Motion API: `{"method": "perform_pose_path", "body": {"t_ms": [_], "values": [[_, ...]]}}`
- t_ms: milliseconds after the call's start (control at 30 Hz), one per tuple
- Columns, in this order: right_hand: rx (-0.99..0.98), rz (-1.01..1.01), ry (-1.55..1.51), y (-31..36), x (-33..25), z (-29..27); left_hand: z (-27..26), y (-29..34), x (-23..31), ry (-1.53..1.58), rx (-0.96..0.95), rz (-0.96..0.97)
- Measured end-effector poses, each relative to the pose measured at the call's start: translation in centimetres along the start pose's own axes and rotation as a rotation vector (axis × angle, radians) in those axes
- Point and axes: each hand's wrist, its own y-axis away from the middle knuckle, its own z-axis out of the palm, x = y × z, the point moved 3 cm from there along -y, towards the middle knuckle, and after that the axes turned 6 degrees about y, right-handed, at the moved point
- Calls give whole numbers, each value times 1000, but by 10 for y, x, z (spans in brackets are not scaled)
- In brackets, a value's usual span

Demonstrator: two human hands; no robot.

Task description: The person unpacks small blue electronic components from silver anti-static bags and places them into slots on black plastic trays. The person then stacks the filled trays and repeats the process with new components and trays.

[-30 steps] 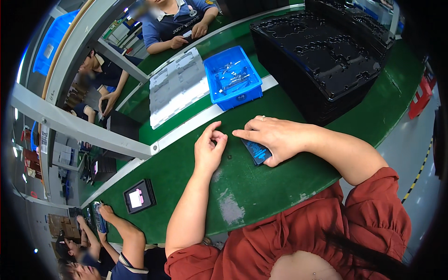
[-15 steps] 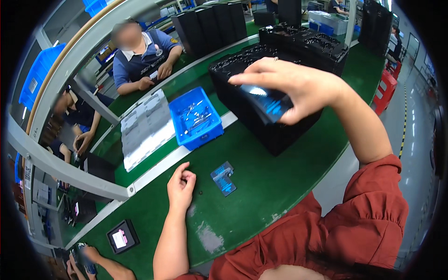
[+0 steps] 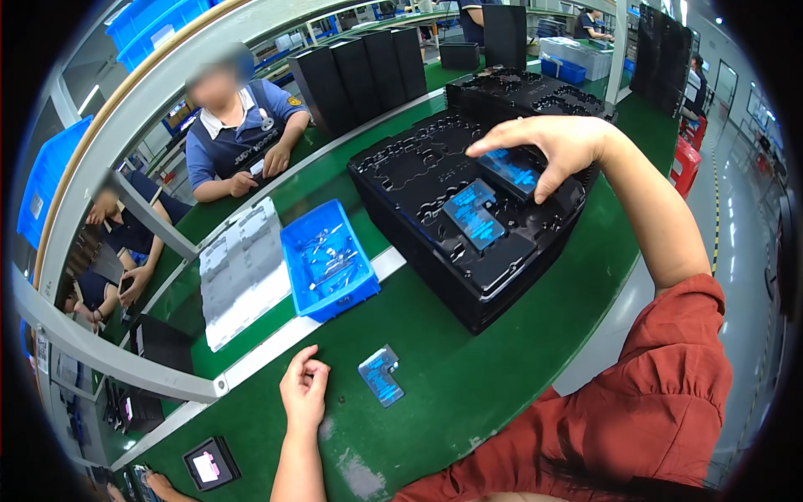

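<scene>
Over the black molded tray (image 3: 401,167) my right hand (image 3: 569,151) spans a dark, L-shaped flat piece with blue film (image 3: 510,173), its thumb and fingers at opposite edges. A similar L-shaped piece (image 3: 474,216) lies on the tray beside it, toward the near side. My left hand (image 3: 304,386) rests on the green table with its fingers loosely curled, and I see nothing in it. Just right of that hand, another L-shaped piece with blue film (image 3: 382,376) lies flat on the table.
A blue bin of small parts (image 3: 330,261) stands left of the tray stack, beside a grey-white sheet (image 3: 242,276). A small black box (image 3: 211,463) sits at the lower left. Grey frame bars (image 3: 125,351) cross the left side. Co-workers sit across the table and along the left.
My right hand has lowered its tilted piece level with the tray top. The second piece on the tray now shows. The view has shifted; my left hand stays curled on the table.
</scene>
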Motion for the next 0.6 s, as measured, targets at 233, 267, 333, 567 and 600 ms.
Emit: {"method": "perform_pose_path", "body": {"t_ms": [233, 267, 333, 567, 600], "values": [[-9, 20, 39, 10, 27, -13, 2, 1, 1, 15, 26, -33], [-1, 38, 67, 4, 32, -14, 2, 1, 0, -2, 25, -14], [12, 71, 84, -16, 43, -15, 2, 1, 1, 9, 28, -27], [-116, 184, 92, -89, 77, -15, 1, 1, 5, 2, 51, -52], [-134, 215, 98, -95, 81, -14, 1, 0, 4, 4, 46, -52]]}}
